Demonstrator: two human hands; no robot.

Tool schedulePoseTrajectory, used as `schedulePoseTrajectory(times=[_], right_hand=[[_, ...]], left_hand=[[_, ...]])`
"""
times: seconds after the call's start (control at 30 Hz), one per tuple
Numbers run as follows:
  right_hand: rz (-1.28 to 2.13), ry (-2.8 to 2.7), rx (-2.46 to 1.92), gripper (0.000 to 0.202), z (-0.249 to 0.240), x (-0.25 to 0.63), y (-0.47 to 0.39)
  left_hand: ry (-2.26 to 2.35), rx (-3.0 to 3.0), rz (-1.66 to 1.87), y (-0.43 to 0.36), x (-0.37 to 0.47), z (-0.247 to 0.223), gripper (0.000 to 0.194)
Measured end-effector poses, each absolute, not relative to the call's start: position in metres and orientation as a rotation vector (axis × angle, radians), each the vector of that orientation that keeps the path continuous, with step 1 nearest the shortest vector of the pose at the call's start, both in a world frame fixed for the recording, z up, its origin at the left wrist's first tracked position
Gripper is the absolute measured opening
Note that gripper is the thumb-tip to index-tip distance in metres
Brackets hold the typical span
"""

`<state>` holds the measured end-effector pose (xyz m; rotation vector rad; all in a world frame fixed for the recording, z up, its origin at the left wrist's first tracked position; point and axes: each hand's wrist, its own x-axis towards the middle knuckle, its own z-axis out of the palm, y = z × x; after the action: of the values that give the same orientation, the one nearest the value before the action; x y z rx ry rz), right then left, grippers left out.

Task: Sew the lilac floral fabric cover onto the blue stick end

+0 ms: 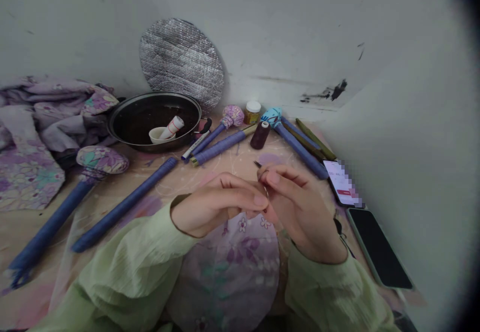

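My left hand (225, 199) is closed in a pinch at the upper edge of a round purple floral cloth (240, 267), which hangs below the fingers. Close against it, my right hand (300, 202) is also closed, with a thin dark-tipped tool (257, 164) sticking out past its index finger. Most of that tool is hidden by the fingers, so its kind is unclear. Both sets of fingertips meet over the cloth's edge. Just beyond the hands stands a dark purple thread spool (259, 136).
A black pan (123, 122) holds a small cup. Cloth-headed blue-wrapped sticks (56, 224) and a plain wrapped stick (127, 202) lie left. Behind are a lidded jar (252, 113) and a silvery disc (182, 62) against the wall. Two phones (378, 247) lie right.
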<state>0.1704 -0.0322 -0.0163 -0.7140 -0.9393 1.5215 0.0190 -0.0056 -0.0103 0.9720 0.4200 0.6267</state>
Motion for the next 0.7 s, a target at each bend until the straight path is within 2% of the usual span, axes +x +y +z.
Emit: schedulePoseTrajectory(times=[0.43, 0.7], right_hand=[[1.429, -0.840, -0.920, 0.013, -0.0172, 0.1712, -0.0314], [1.430, -0.947, -0.881, 0.016, -0.0157, 0.1692, -0.0313]], left_hand=[[0.363, 0.962, 0.603, -0.0070, 0.0208, -0.0090, 0.013], [0.375, 0.989, 0.662, -0.0080, 0.0219, -0.0111, 0.015]])
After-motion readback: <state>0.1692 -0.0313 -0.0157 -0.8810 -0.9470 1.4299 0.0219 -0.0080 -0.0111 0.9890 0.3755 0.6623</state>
